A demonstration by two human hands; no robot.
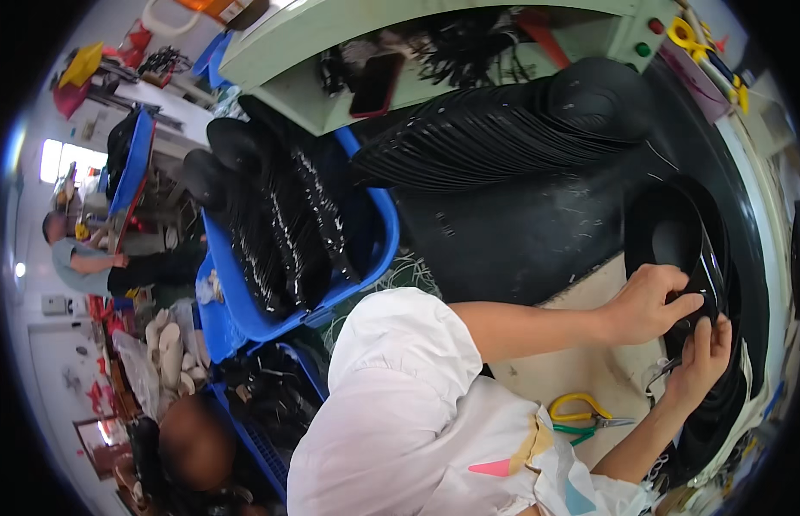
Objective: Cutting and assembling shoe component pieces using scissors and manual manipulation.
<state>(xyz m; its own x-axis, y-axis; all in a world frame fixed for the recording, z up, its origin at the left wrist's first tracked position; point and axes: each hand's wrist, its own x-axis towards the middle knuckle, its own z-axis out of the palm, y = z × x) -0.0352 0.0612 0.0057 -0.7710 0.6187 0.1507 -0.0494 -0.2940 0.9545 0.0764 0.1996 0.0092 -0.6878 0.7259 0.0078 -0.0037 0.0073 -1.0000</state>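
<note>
My left hand [651, 303] is closed, thumb and fingers pinching the glossy edge of a black shoe sole [675, 241] at the right of the bench. Just below it, my right hand [703, 357] has its fingertips on the same edge, bent against the sole. Beside the right palm a thin metal piece [665, 370] shows, too small to name. More black pieces lie under and behind the sole, partly hidden by the hands. Yellow-and-green-handled snips [581, 416] lie on the pale board, left of my right forearm.
A long row of stacked black soles [503, 129] runs along the bench's far side. A blue crate [384, 249] of black soles stands to its left. Behind, a pale green shelf [288, 64] holds a phone [378, 84]. Another person [90, 262] stands far left; a blurred head shows lower left.
</note>
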